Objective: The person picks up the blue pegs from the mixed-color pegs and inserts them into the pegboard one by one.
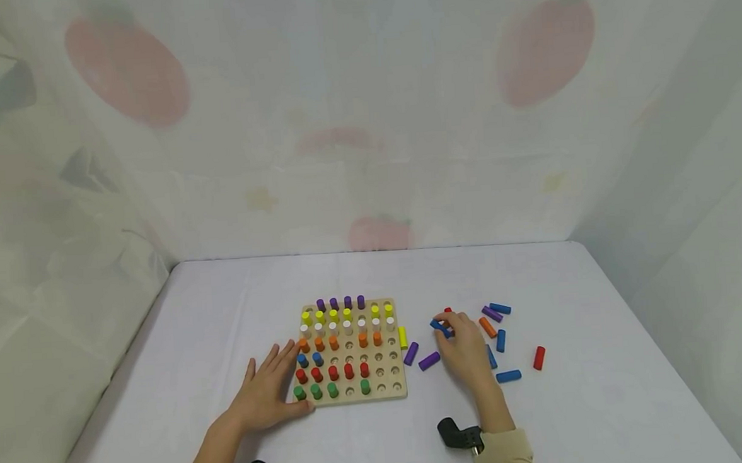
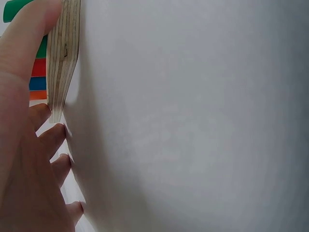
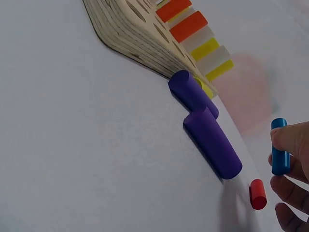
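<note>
A wooden pegboard (image 1: 390,393) lies on the white table, with rows of coloured pegs standing in its holes. My left hand (image 1: 262,394) rests at its left side, fingers spread along the edge and thumb at the near left corner. In the left wrist view the thumb (image 2: 21,48) lies against the board's layered edge. To the right of the board, my right hand (image 1: 462,350) pinches a blue peg (image 3: 280,162) between thumb and fingers, above the table. Two blue pegs (image 1: 310,360) stand at the left of their row, between the orange and red rows.
Two purple pegs (image 3: 212,142) and a yellow peg (image 1: 403,337) lie by the board's right edge. Beyond my right hand are several loose blue pegs (image 1: 509,376), an orange peg (image 1: 488,327), another purple peg (image 1: 493,314) and a red peg (image 1: 539,358). Printed curtains surround the table.
</note>
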A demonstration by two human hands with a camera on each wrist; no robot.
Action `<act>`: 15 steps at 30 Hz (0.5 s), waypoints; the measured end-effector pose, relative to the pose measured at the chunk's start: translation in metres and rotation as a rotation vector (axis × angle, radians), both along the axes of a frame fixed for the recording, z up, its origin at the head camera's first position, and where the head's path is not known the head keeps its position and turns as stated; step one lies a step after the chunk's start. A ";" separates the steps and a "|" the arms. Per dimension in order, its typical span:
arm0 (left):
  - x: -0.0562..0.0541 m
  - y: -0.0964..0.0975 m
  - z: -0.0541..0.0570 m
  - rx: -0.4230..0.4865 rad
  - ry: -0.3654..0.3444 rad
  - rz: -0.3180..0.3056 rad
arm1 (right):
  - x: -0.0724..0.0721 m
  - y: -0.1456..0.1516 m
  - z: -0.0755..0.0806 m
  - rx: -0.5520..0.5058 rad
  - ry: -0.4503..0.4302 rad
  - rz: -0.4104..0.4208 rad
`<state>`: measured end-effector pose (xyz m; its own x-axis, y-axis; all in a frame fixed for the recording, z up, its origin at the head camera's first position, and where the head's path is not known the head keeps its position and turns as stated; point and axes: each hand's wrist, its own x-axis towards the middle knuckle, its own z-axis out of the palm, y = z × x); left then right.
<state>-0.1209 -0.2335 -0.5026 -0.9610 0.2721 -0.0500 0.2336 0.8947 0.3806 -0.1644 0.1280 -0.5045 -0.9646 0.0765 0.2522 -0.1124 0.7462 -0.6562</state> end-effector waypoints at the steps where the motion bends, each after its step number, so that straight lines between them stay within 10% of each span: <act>1: 0.000 0.000 0.000 -0.001 0.000 -0.001 | 0.001 -0.001 0.000 -0.001 0.002 0.003; 15: 0.000 -0.001 -0.002 0.007 0.002 -0.001 | 0.004 -0.015 0.004 -0.019 -0.031 0.000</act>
<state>-0.1209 -0.2342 -0.5046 -0.9608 0.2734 -0.0463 0.2351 0.8917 0.3867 -0.1608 0.1131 -0.5002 -0.9721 0.0810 0.2203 -0.0916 0.7333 -0.6737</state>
